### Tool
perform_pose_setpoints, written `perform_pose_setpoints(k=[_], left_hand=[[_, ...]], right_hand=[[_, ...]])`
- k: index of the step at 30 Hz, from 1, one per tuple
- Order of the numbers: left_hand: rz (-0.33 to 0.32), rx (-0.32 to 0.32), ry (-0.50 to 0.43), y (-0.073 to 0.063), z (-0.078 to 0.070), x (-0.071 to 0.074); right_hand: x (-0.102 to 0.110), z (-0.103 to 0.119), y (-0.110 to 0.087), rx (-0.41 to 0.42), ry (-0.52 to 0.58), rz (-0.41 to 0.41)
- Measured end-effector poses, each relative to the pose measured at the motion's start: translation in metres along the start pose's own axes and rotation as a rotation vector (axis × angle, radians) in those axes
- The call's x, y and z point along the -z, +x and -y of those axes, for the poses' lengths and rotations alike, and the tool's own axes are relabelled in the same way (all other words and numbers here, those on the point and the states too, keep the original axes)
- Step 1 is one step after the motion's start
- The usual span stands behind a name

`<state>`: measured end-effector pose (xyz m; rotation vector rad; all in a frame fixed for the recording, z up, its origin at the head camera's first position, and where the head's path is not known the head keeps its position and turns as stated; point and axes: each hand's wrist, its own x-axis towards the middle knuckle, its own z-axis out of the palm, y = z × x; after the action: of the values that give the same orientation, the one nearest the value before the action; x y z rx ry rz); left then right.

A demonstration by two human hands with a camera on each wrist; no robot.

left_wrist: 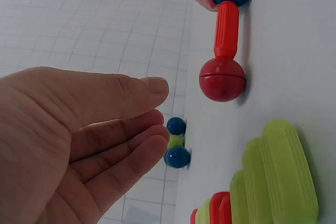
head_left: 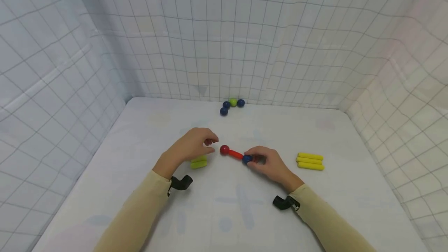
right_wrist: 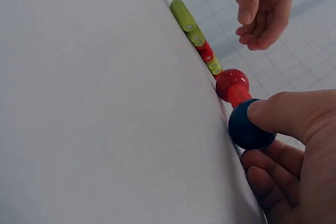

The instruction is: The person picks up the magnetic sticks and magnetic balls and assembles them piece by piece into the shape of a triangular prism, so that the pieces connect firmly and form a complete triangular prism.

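A red ball (head_left: 224, 149) and a blue ball (head_left: 247, 159) are joined by a short red rod (head_left: 236, 154), lying on the white table. My right hand (head_left: 271, 162) pinches the blue ball, its thumb on top in the right wrist view. To the left of the red ball hovers my left hand (head_left: 194, 143), loosely curved with a gap between thumb and fingers and nothing held. Below it are green rods (left_wrist: 289, 171), partly covered by that hand in the head view. Red rods (left_wrist: 221, 208) lie beyond them in the left wrist view.
Several yellow rods (head_left: 310, 161) lie side by side to the right of my right hand. At the back stand blue balls (head_left: 224, 111) around a green ball (head_left: 233, 102). White grid-patterned cloth (head_left: 224, 42) walls the table at the back and both sides.
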<state>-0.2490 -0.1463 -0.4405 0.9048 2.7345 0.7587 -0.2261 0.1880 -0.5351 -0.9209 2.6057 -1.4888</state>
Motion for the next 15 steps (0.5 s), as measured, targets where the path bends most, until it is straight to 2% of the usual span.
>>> perform_pose_setpoints(k=[4, 8, 15], left_hand=[[-0.029, 0.007, 0.016, -0.019, 0.007, 0.005], [-0.036, 0.026, 0.037, -0.034, 0.011, 0.003], [0.010, 0.055, 0.142, -0.050, 0.009, -0.006]], right_hand=[[0.000, 0.000, 0.001, -0.005, -0.029, -0.005], [0.000, 0.002, 0.002, -0.022, -0.069, -0.011], [-0.003, 0.004, 0.002, -0.035, -0.079, -0.013]])
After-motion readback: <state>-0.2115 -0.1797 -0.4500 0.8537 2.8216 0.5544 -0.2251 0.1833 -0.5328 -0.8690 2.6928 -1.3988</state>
